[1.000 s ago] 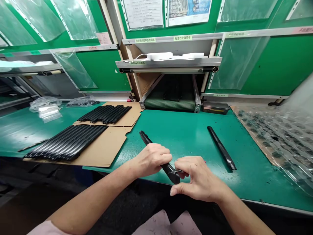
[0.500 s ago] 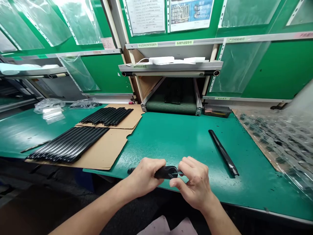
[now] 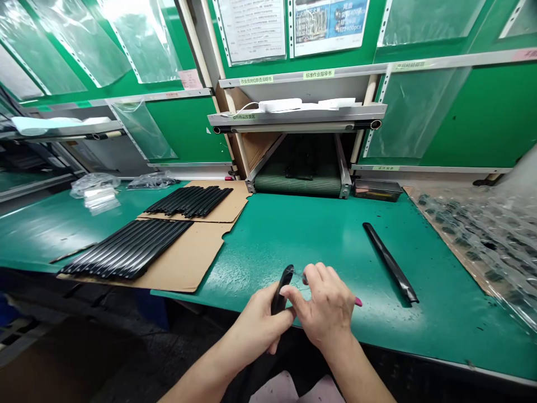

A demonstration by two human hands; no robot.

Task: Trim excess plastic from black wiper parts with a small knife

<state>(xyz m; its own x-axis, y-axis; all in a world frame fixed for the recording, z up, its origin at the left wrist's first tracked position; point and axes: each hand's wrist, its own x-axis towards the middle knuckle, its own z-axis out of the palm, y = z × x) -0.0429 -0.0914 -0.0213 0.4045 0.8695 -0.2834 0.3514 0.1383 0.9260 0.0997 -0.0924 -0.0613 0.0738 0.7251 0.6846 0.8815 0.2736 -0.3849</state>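
Note:
My left hand (image 3: 258,324) is closed around a long black plastic strip (image 3: 282,286), whose rounded end points up and away over the near edge of the green table (image 3: 302,235). My right hand (image 3: 325,308) rests against that end with its fingers curled; a pink tip (image 3: 358,302) shows at its right side, and I cannot make out what it belongs to. A second black strip (image 3: 390,262) lies alone on the table to the right.
Two cardboard sheets (image 3: 184,257) at the left carry rows of black strips (image 3: 130,254). A small conveyor belt (image 3: 297,184) opens at the back. Clear plastic trays (image 3: 482,235) lie at the right. Bagged parts (image 3: 94,187) sit far left.
The strip has swung from lying across the table edge to pointing end-on away from me. Both hands have drawn back toward the near edge.

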